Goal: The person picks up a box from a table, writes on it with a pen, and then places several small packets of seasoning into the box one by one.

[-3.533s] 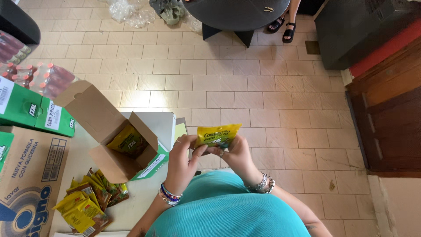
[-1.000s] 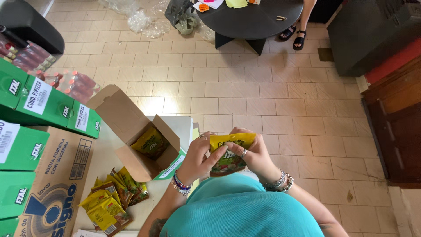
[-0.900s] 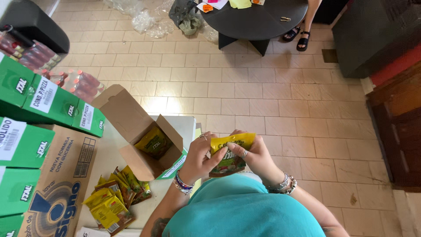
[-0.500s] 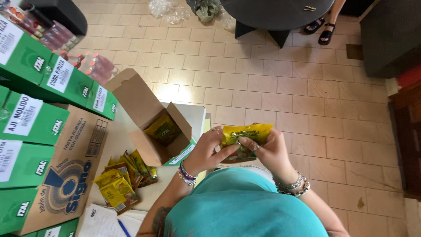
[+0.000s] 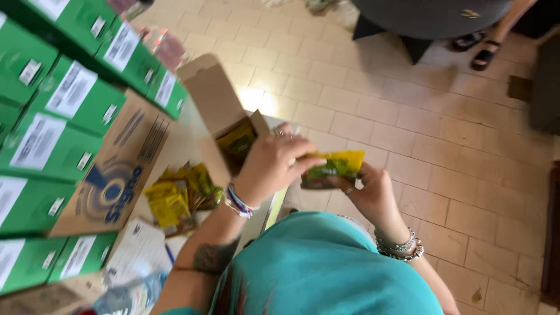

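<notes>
Both my hands hold a small bundle of yellow-green sachets (image 5: 333, 168) in front of my chest. My left hand (image 5: 269, 168) grips its left end from above, and my right hand (image 5: 371, 192) holds its right end from below. Just left of my left hand stands an open brown cardboard box (image 5: 219, 111) with more yellow sachets (image 5: 236, 142) inside. A loose pile of the same sachets (image 5: 178, 194) lies on the table, below the box and left of my forearm.
Green cartons (image 5: 55, 111) are stacked at the left beside a flat brown carton (image 5: 116, 169). Papers and a blue pen (image 5: 140, 259) lie near the table's front. A dark round table (image 5: 431, 14) and another person's sandalled foot (image 5: 487, 55) are across the tiled floor.
The view has swung left and tilted, bringing more green cartons in. My hands still hold the sachets, now closer to the open box.
</notes>
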